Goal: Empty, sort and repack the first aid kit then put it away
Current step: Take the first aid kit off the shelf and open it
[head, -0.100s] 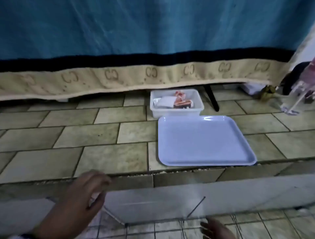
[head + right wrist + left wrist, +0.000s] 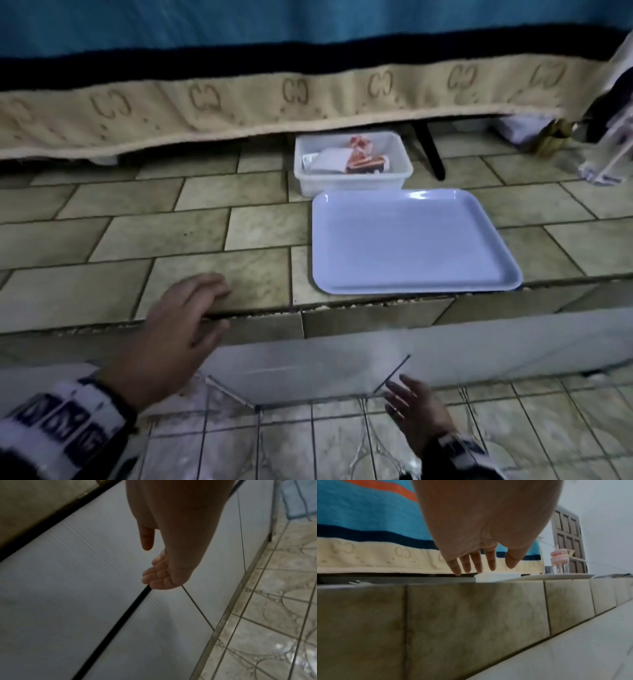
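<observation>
A white plastic tub (image 2: 352, 181), the first aid kit, sits on the raised tiled floor at the bed's edge, with white and red packets (image 2: 363, 161) inside. In front of it lies an empty pale blue tray (image 2: 411, 246). My left hand (image 2: 178, 325) reaches forward over the tiled step, fingers straight and spread, holding nothing; in the left wrist view the left hand's fingers (image 2: 471, 562) point toward the tub (image 2: 498, 576). My right hand (image 2: 414, 407) hovers low near the white panel, fingers relaxed and empty, the same in the right wrist view (image 2: 157, 573).
A blue blanket with a beige patterned border (image 2: 308, 92) hangs over the bed behind the tub. A black bed leg (image 2: 431, 150) stands right of the tub. A white ribbed panel (image 2: 308, 363) fronts the step. Clutter lies at the far right (image 2: 609, 150).
Both hands have moved forward and up into view; the left hand now reaches over the step edge. The tub and tray have not moved.
</observation>
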Demonstrator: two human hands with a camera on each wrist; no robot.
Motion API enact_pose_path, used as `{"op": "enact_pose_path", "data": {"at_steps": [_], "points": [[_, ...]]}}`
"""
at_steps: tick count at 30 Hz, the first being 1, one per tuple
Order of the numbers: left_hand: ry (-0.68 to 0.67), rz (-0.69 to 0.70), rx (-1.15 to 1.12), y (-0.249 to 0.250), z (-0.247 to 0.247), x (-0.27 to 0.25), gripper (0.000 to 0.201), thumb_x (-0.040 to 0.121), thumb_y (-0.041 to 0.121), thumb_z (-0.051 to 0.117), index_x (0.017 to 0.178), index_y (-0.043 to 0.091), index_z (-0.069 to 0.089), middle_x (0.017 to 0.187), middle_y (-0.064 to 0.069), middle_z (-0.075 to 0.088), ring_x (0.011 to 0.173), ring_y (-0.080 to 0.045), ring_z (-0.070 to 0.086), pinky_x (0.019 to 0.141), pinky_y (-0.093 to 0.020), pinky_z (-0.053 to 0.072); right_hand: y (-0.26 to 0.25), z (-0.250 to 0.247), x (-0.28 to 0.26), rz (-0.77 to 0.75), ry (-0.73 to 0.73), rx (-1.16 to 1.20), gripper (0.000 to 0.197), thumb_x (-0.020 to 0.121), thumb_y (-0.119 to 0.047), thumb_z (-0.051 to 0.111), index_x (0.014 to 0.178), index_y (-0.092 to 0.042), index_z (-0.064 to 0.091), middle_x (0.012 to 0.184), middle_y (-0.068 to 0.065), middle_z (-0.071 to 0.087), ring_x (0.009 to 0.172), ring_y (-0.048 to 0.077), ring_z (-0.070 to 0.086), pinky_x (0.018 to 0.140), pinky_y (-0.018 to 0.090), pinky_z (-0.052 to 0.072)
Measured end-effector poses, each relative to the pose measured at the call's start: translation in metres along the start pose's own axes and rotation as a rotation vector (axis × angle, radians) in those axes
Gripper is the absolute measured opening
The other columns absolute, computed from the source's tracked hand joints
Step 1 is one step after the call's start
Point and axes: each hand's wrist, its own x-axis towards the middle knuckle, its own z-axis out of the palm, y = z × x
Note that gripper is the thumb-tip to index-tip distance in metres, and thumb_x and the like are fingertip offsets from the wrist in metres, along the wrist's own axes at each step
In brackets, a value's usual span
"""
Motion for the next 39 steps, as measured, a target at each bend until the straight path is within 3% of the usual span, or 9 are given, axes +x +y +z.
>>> {"op": "enact_pose_path", "data": {"at_steps": [6, 10, 13, 17, 24, 29, 32, 35, 39], "points": [[-0.048, -0.068, 0.170, -0.004, 0.030, 0.017, 0.068, 0.084, 0.060, 0.019, 0.138, 0.022, 0.038, 0.145, -0.002, 0.033, 0.134, -0.026, 0.030, 0.108, -0.046, 0.024, -0.002, 0.047, 0.035, 0.049, -0.053, 0.286, 0.065, 0.094, -0.058, 0.027, 0.136, -0.010, 0.039, 0.137, 0.017, 0.044, 0.127, 0.036, 0.044, 0.103, 0.044, 0.035], [-0.042, -0.056, 0.186, -0.001, 0.028, 0.016, 0.064, 0.087, 0.056, 0.021, 0.138, 0.020, 0.038, 0.144, -0.006, 0.034, 0.132, -0.026, 0.028, 0.109, -0.047, 0.023, -0.005, 0.067, 0.055, 0.073, -0.010, 0.407, 0.064, 0.084, -0.074, 0.024, 0.083, -0.016, 0.050, 0.097, 0.007, 0.055, 0.091, 0.025, 0.055, 0.093, 0.045, 0.039], [-0.041, -0.048, 0.173, -0.003, 0.027, 0.019, 0.064, 0.087, 0.055, 0.022, 0.138, 0.019, 0.037, 0.144, -0.007, 0.033, 0.133, -0.029, 0.026, 0.109, -0.050, 0.023, -0.002, 0.070, 0.058, 0.060, 0.011, 0.526, 0.068, 0.079, -0.079, 0.024, 0.083, -0.018, 0.052, 0.098, 0.008, 0.056, 0.097, 0.026, 0.055, 0.099, 0.057, 0.038], [-0.047, -0.039, 0.180, -0.002, 0.028, 0.019, 0.060, 0.088, 0.055, 0.023, 0.136, 0.022, 0.034, 0.144, -0.007, 0.032, 0.133, -0.031, 0.027, 0.106, -0.052, 0.026, 0.000, 0.067, 0.055, 0.105, 0.068, 0.543, 0.067, 0.075, -0.082, 0.023, 0.071, -0.019, 0.046, 0.088, 0.007, 0.057, 0.095, 0.026, 0.057, 0.085, 0.062, 0.044], [-0.029, -0.008, 0.226, -0.002, 0.029, 0.021, 0.057, 0.089, 0.052, 0.026, 0.134, 0.019, 0.037, 0.140, -0.011, 0.038, 0.128, -0.036, 0.034, 0.103, -0.055, 0.032, 0.021, 0.035, 0.034, 0.223, 0.189, 0.548, 0.044, 0.085, -0.054, 0.029, 0.078, -0.019, 0.055, 0.090, 0.004, 0.061, 0.093, 0.026, 0.056, 0.082, 0.060, 0.038], [-0.047, -0.022, 0.200, -0.001, 0.028, 0.019, 0.059, 0.088, 0.052, 0.025, 0.135, 0.019, 0.036, 0.141, -0.009, 0.034, 0.131, -0.034, 0.030, 0.107, -0.052, 0.026, 0.040, 0.013, 0.010, 0.206, 0.200, 0.440, 0.026, 0.087, -0.029, 0.039, 0.090, -0.018, 0.062, 0.109, 0.007, 0.064, 0.113, 0.030, 0.055, 0.089, 0.063, 0.038], [-0.062, -0.020, 0.197, -0.002, 0.028, 0.019, 0.059, 0.089, 0.051, 0.024, 0.136, 0.017, 0.034, 0.142, -0.011, 0.033, 0.131, -0.034, 0.028, 0.108, -0.050, 0.024, 0.044, -0.003, -0.006, 0.191, 0.235, 0.172, 0.027, 0.096, -0.023, 0.031, 0.088, -0.012, 0.054, 0.115, 0.011, 0.056, 0.113, 0.026, 0.049, 0.101, 0.047, 0.034], [0.041, 0.043, 0.153, 0.002, 0.029, 0.008, 0.057, 0.089, 0.046, 0.033, 0.134, 0.012, 0.032, 0.139, -0.013, 0.031, 0.131, -0.034, 0.023, 0.112, -0.046, 0.018, 0.045, -0.015, -0.029, 0.220, 0.202, -0.423, 0.021, 0.098, -0.016, 0.039, 0.095, -0.005, 0.056, 0.097, 0.015, 0.060, 0.080, 0.026, 0.053, 0.075, 0.034, 0.042], [0.273, 0.226, 0.118, 0.023, 0.035, -0.029, 0.026, 0.083, 0.025, 0.050, 0.098, 0.005, 0.047, 0.101, -0.015, 0.043, 0.099, -0.035, 0.043, 0.098, -0.040, 0.030, 0.022, -0.006, -0.078, 0.240, -0.339, -1.366, 0.017, 0.089, -0.028, 0.050, 0.082, -0.017, 0.061, 0.081, 0.000, 0.064, 0.062, 0.005, 0.056, 0.055, 0.016, 0.042]]}}
